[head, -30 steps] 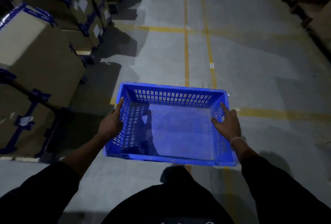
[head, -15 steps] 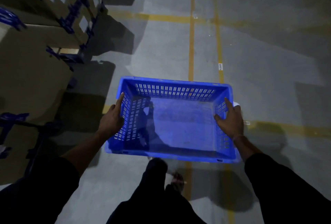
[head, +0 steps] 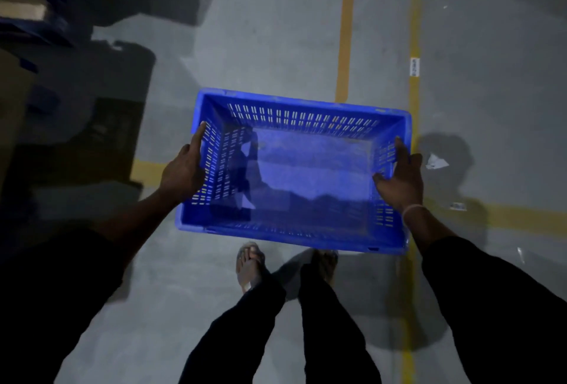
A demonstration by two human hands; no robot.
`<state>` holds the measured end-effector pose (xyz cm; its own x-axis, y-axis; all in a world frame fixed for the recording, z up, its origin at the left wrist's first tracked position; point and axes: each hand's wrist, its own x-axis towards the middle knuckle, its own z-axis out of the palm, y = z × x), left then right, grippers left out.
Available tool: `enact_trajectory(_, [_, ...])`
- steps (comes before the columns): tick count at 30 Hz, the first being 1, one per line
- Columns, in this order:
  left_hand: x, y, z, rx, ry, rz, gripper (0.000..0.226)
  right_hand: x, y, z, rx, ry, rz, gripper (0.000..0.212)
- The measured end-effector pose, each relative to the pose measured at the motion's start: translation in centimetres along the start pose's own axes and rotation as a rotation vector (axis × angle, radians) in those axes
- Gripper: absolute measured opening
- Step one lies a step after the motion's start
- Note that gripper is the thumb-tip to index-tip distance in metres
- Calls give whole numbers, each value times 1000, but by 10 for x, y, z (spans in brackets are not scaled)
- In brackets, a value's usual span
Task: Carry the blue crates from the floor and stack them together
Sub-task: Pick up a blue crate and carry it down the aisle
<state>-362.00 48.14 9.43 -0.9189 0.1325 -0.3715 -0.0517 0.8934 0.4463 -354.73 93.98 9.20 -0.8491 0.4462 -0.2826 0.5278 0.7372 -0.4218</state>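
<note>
Blue crate (head: 306, 169) held above the grey floor (head: 276, 31), left hand (head: 184, 169) gripping its left wall, right hand (head: 402, 175) its right wall, fingers wrapped over both rims, person's feet (head: 250, 264) below

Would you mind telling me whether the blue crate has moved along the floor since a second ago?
Yes. The blue crate, held by left hand and right hand, has advanced: its far rim now lies beyond the crosswise yellow floor line, which earlier lay past its middle.
</note>
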Motion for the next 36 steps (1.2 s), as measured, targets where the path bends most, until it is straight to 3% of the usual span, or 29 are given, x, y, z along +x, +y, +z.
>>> enact_trajectory(7, [142,-59,138,5,-12,-36,105,122,65,156,-36,-74,9,99])
enact_trajectory(15, [206,-85,218,11,6,-71,103,194,97,232,-56,-106,-23,104])
enact_trajectory(25, [229,-106,264,-19,86,-46,93,210,116,266,-83,-116,-29,112])
enact_trajectory(32, [234,-108,263,-13,12,-10,95,205,113,265,-92,-139,14,118])
enact_trajectory(36, [231,-98,249,-34,-103,-79,110,205,105,255,-111,-231,76,125])
